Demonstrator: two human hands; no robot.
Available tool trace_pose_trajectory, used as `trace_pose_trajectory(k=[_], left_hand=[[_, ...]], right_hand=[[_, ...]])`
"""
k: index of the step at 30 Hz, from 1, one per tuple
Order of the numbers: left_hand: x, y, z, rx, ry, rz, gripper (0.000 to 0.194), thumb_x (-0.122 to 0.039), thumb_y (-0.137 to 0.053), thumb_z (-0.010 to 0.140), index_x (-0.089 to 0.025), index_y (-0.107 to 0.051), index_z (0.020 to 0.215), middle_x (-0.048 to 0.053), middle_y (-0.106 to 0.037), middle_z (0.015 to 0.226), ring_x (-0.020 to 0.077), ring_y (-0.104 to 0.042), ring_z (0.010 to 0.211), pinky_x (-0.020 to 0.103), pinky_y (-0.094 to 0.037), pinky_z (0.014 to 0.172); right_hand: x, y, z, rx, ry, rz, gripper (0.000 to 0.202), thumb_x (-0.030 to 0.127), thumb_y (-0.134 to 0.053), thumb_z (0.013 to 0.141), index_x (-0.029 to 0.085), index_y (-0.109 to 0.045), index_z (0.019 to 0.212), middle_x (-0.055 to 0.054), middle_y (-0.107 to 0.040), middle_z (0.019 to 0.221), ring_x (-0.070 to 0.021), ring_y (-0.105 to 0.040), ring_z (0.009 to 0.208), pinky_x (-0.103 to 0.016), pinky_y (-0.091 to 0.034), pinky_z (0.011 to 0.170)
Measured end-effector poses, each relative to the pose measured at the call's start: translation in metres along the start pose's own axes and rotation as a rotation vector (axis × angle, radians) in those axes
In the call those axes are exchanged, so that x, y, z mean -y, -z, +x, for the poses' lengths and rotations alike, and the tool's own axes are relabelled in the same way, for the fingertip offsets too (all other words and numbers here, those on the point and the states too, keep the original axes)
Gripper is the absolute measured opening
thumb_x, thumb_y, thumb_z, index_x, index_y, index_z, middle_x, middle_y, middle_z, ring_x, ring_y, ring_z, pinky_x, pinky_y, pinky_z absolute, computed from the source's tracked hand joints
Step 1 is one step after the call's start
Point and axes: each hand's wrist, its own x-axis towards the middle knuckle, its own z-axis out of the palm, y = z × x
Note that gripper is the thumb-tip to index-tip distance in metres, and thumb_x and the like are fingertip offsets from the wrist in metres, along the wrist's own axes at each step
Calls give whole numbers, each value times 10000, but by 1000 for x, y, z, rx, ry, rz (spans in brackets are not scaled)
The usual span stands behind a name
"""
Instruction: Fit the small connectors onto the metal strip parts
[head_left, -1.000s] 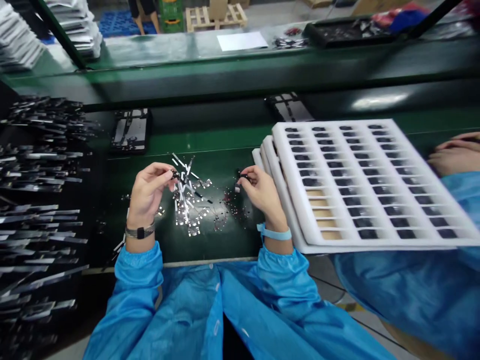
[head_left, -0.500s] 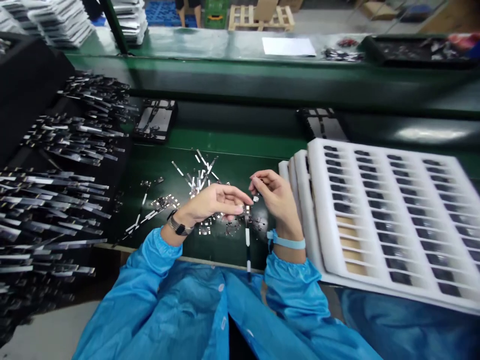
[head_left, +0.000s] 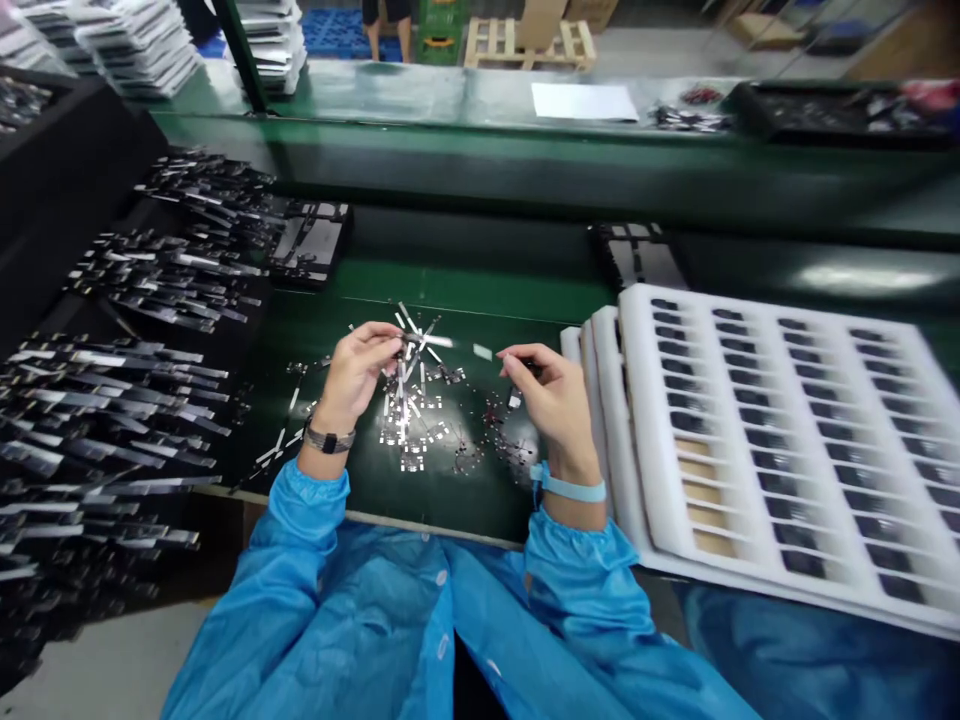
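Note:
My left hand [head_left: 357,372] pinches one end of a flex cable strip [head_left: 436,341] between thumb and fingers. The strip stretches to the right above the table, dark with white patches, its far end close to the fingertips of my right hand [head_left: 549,395]. Whether those fingertips touch it I cannot tell. Closed fingers on my right hand hold a small dark part with a white square [head_left: 514,398], partly hidden by the hand. Under and between the hands lies a loose pile of similar strips and small metal pieces [head_left: 409,425]. Tiny dark parts [head_left: 499,425] are scattered beside it.
White foam trays [head_left: 660,480] with dark parts in slots are stacked at the right. Bundles of strips [head_left: 112,390] fill black holders at the left. Two dark boxes [head_left: 311,243] [head_left: 641,255] stand behind, below a green shelf [head_left: 450,95] with paper and a black tray [head_left: 832,110].
My left hand has moved left and away from the right hand. The strip that hung down between the hands now lies sideways from my left hand. The right hand has barely moved.

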Motion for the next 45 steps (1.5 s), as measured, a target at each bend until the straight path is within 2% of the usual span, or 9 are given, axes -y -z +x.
trace_pose_trajectory(k=[4, 10, 17, 21, 27, 31, 36, 40, 45], left_hand=[[7, 2, 6, -104, -34, -106, 324, -228, -950, 658, -168, -702, 859, 19, -729, 780, 107, -656, 643, 204, -495, 554], [20, -11, 2, -83, 46, -76, 368, -252, -944, 677, -168, -652, 884, 8, -723, 776, 104, -663, 630, 218, -525, 594], [33, -26, -6, -49, 105, 40, 363, -292, -929, 712, -171, -644, 901, -11, -698, 763, 87, -643, 622, 216, -534, 642], [17, -25, -8, -97, -89, 51, 333, -299, -929, 736, -196, -682, 932, -8, -697, 819, 112, -681, 705, 228, -571, 649], [-28, -1, -18, -49, -293, 51, 268, -357, -914, 813, -225, -758, 987, 3, -702, 862, 100, -652, 572, 183, -453, 405], [-38, 9, -30, 202, -103, 216, 327, -303, -893, 846, -192, -803, 1140, 27, -724, 838, 73, -590, 451, 183, -423, 380], [-28, -9, -36, 430, 182, 404, 278, -256, -880, 852, -175, -827, 1113, 83, -785, 921, 124, -699, 672, 217, -579, 601], [-13, -23, -31, 451, 259, 467, 223, -279, -865, 858, -164, -818, 1043, 38, -728, 766, 114, -653, 642, 204, -540, 598], [-3, -20, -26, 418, 230, 504, 222, -298, -857, 851, -157, -816, 1017, 45, -727, 780, 124, -650, 661, 219, -522, 611]], right_hand=[[6, -4, -2, 52, -13, 9, 236, 438, -729, 955, 210, -785, 978, -40, -748, 846, -199, -658, 769, -329, -513, 692], [19, -27, -8, 219, -42, 27, 297, 496, -717, 975, 208, -778, 937, -49, -764, 845, -208, -664, 766, -330, -504, 691], [15, -37, -11, 260, -90, 86, 339, 547, -743, 958, 212, -769, 919, -45, -746, 827, -207, -641, 756, -337, -494, 689], [19, -35, -12, 255, -90, 87, 326, 536, -747, 960, 212, -770, 922, -48, -752, 838, -210, -650, 768, -341, -497, 696], [38, -6, -21, 266, -5, 91, 229, 442, -759, 967, 231, -782, 885, -50, -753, 829, -216, -672, 762, -357, -519, 698], [43, 23, -25, 160, -22, 150, 254, 480, -795, 938, 242, -783, 853, -55, -732, 770, -217, -655, 701, -355, -518, 621], [41, 8, -22, 484, -130, 265, 337, 535, -833, 898, 213, -777, 820, -45, -720, 732, -185, -629, 653, -321, -495, 595], [41, -14, -19, 635, -190, 271, 341, 534, -817, 908, 202, -763, 850, -10, -691, 721, -135, -553, 600, -274, -434, 553], [37, -16, -17, 659, -210, 218, 361, 547, -819, 895, 201, -743, 833, 3, -675, 712, -127, -534, 592, -267, -420, 551]])
